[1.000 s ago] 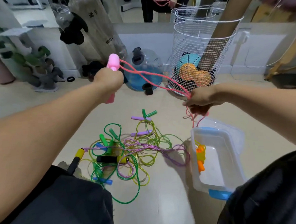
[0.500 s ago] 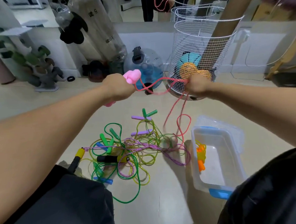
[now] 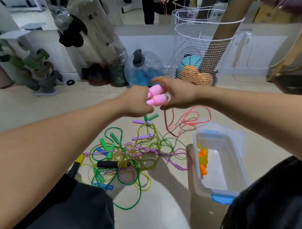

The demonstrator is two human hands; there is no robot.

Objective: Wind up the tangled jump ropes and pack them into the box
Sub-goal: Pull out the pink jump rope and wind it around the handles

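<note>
My left hand (image 3: pixel 134 102) grips two pink jump-rope handles (image 3: pixel 156 96) held side by side above the floor. My right hand (image 3: pixel 178 92) meets them from the right, fingers curled around their ends. The pink cord (image 3: pixel 188 119) hangs from the hands and loops loosely on the floor. Below lies a tangle of green, yellow, purple and blue jump ropes (image 3: pixel 129 155) with a black-and-yellow handle (image 3: pixel 110 164). A clear plastic box (image 3: pixel 221 163) with blue clips stands at the right, an orange rope (image 3: pixel 202 161) inside it.
A white wire basket (image 3: pixel 203 53) with balls and a cardboard tube stands behind the hands. A blue water jug (image 3: pixel 143 68), large bottles and a small rack line the wall. My dark-trousered knees frame the floor. Another person stands far back.
My hands have come together; the right hand let the stretched pink cord drop and moved onto the handles. The cord now lies slack on the floor beside the box.
</note>
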